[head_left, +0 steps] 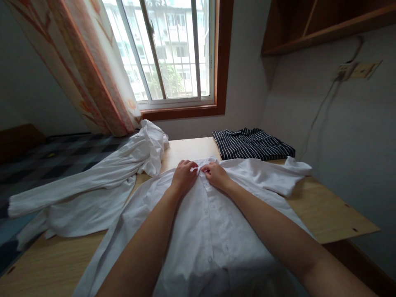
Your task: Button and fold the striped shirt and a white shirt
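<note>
A white button-up shirt (pixel 192 231) lies spread with its front up and its collar away from me. My left hand (pixel 185 174) pinches the front edge just below the collar. Close beside it, my right hand (pixel 214 174) pinches the opposite edge of the same opening. The fingertips of both hands nearly meet at the placket. Any button between them is too small to make out. Further down the front, the two edges lie together, with small buttons showing along them.
Another white garment (pixel 102 185) lies crumpled on the left, partly over a dark checked bed cover (pixel 77 152). A folded black-and-white striped shirt (pixel 253 143) rests at the back right of the wooden table (pixel 334 210). Behind are a window (pixel 173 53) and a curtain (pixel 89 62).
</note>
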{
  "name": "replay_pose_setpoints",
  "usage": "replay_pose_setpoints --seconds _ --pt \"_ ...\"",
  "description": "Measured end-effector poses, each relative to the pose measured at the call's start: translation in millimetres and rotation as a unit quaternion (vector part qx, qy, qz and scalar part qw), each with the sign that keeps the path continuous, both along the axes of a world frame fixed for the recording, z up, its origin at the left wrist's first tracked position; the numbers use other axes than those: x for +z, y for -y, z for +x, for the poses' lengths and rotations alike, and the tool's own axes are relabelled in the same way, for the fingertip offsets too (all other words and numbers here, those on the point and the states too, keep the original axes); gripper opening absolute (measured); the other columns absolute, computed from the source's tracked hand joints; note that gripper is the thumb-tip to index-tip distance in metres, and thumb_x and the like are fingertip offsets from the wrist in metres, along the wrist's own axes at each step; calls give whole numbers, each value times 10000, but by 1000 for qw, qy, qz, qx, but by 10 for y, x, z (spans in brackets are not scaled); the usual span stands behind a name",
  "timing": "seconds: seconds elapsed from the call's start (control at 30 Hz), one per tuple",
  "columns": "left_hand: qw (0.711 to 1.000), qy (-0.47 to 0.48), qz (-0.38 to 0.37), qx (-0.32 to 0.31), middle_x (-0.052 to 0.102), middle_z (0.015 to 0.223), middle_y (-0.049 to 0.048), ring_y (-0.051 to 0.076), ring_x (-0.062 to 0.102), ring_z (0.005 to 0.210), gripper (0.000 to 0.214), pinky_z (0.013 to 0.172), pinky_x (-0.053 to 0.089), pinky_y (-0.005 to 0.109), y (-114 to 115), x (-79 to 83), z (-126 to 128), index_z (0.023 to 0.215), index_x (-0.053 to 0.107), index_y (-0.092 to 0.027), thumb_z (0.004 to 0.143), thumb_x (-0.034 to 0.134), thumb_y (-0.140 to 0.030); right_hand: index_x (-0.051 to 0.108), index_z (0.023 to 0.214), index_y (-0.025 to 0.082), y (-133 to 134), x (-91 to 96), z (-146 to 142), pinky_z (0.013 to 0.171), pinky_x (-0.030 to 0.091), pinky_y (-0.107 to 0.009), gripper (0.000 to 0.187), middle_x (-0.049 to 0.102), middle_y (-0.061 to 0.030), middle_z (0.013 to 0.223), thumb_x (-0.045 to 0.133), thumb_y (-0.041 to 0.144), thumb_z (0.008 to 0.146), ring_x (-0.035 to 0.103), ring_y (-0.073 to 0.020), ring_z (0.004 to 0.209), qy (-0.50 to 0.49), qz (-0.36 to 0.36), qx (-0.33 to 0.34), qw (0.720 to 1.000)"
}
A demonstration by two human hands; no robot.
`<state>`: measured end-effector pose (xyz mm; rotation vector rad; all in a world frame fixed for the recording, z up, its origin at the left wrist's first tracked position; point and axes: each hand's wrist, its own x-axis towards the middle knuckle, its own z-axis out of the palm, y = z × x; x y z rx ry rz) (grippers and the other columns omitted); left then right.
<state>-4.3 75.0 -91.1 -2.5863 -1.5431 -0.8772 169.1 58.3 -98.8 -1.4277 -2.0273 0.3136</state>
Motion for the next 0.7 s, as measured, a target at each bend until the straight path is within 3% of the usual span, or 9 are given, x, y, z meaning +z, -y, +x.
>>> replay_pose_setpoints --seconds 0.17,0.33,0.5,0.7 --pt "997 -64 -44 -28 626 1300 90 246 520 1258 309 1127 367 411 -12 -154 13 1168 641 -197 903 509 -285 753 924 138 -104 96 206 855 460 -265 267 663 -92 946 502 92 847 608 -181 878 -22 46 -80 995" --pt "987 -129 -90 24 431 1538 102 264 319 1456 535 1214 212 456 4 -186 37 1464 411 -171 969 382 -371 727 1067 155 -171 99 461 916 411 -340 327 645 -128 1055 480 89 864 545 -251 1037 65 93 -175 978" --pt "976 -160 -115 88 232 1625 140 262 151 1514 713 1235 127 403 59 -122 61 1549 237 -91 965 358 -480 723 1111 206 -159 42 433 919 368 -369 320 649 -113 1121 520 123 878 488 -264 1116 155 101 -161 969" --pt "964 -181 -139 135 212 1618 193 281 147 1513 788 1227 144 383 119 -79 91 1536 253 -32 959 323 -564 759 1034 232 -202 -12 442 929 351 -354 243 676 -86 1147 555 203 905 494 -242 1114 152 88 -133 975"
